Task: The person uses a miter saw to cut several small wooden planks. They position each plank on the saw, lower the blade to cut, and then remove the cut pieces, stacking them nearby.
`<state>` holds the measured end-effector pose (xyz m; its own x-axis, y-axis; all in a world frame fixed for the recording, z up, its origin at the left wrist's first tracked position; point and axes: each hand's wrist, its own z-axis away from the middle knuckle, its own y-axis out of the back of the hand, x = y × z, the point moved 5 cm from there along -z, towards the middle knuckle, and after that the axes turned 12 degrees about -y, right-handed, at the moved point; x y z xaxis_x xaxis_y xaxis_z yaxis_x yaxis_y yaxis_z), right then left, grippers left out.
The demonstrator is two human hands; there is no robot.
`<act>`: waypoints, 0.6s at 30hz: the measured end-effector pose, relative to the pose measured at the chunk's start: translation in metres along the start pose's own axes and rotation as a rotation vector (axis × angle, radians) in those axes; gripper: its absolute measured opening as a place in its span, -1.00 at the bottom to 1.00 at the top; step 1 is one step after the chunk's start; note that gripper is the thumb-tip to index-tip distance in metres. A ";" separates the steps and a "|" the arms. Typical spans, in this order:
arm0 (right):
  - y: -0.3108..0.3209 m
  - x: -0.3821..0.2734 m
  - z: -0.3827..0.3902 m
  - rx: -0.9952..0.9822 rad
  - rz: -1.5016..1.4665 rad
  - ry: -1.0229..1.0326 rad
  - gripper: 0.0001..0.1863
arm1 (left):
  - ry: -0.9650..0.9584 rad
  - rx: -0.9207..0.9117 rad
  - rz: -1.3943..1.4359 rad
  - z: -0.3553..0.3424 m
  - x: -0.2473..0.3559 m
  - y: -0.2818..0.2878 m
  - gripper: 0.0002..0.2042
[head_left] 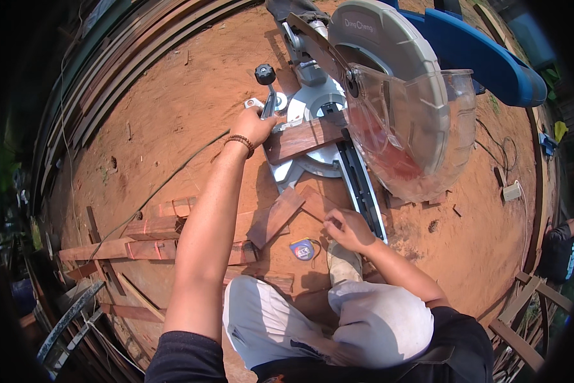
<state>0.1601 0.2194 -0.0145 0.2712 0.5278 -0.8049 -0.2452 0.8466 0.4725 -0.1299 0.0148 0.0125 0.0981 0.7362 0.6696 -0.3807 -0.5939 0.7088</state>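
My left hand (254,129), with a beaded bracelet at its wrist, closes round the lower part of the hold-down clamp (268,89), which has a black knob. It is at the left end of a reddish-brown board (306,139) lying across the bed of a miter saw (322,165). The saw's round blade guard (395,115) is raised above and to the right of the board. My right hand (349,231) hovers over my boot with fingers curled in, and nothing shows in them. A blue tape measure (303,249) lies on the ground nearby.
Wood offcuts (275,217) lie before the saw. Tied bundles of wood (150,249) are at the left, long boards (108,70) at the far left. A dark cable (166,185) crosses the dirt. A wooden frame (523,306) stands at the lower right.
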 end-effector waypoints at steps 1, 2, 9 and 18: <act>0.001 0.003 -0.001 -0.004 0.006 -0.001 -0.81 | -0.026 -0.018 -0.004 0.003 0.005 0.004 -0.63; 0.002 0.004 -0.002 0.006 0.005 0.015 -0.81 | -0.069 -0.049 -0.059 0.004 0.010 0.009 -0.63; 0.004 0.007 -0.011 0.033 -0.010 0.027 -0.82 | -0.392 -0.235 -0.149 0.007 0.039 0.022 -0.63; 0.015 -0.009 -0.022 0.035 -0.026 0.045 -0.78 | -0.662 -0.469 -0.437 0.002 0.053 0.020 -0.67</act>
<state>0.1335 0.2254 -0.0083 0.2345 0.5023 -0.8323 -0.2053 0.8624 0.4626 -0.1307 0.0411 0.0622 0.7724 0.4422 0.4559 -0.5051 -0.0076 0.8630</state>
